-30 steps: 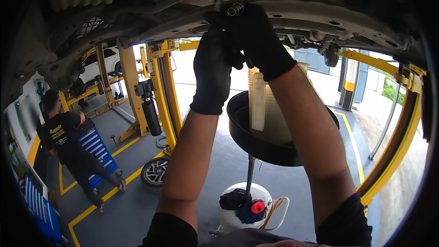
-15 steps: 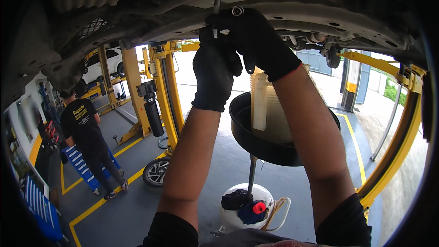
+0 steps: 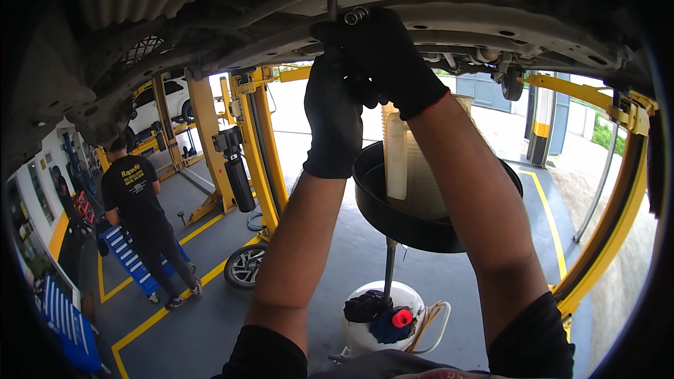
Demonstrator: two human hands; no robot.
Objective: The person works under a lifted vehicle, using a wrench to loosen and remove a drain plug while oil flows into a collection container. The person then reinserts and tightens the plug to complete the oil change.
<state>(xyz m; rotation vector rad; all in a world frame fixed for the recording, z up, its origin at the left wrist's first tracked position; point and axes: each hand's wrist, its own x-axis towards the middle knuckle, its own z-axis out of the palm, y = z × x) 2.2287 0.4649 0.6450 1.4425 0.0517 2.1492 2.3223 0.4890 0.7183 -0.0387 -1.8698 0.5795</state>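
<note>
Both my hands wear black gloves and reach up to the underside of a raised car [image 3: 210,21]. My right hand [image 3: 393,56] grips a metal wrench [image 3: 354,15] whose ring end shows above the fingers, pressed against the car's underbody. My left hand [image 3: 333,116] is closed around the lower part of the same tool, just beside the right one. Directly below hangs a black oil drain pan [image 3: 393,217] with a translucent plastic jug [image 3: 404,158] standing in it.
The pan stands on a pole above a white tank [image 3: 375,323] with a red cap. Yellow lift posts [image 3: 256,147] rise left and right. A loose wheel [image 3: 246,267] lies on the floor. A person in black [image 3: 140,217] walks at left near blue racks.
My hands have stayed at the underbody with only a small shift of the wrench. The person at left has straightened and stepped right.
</note>
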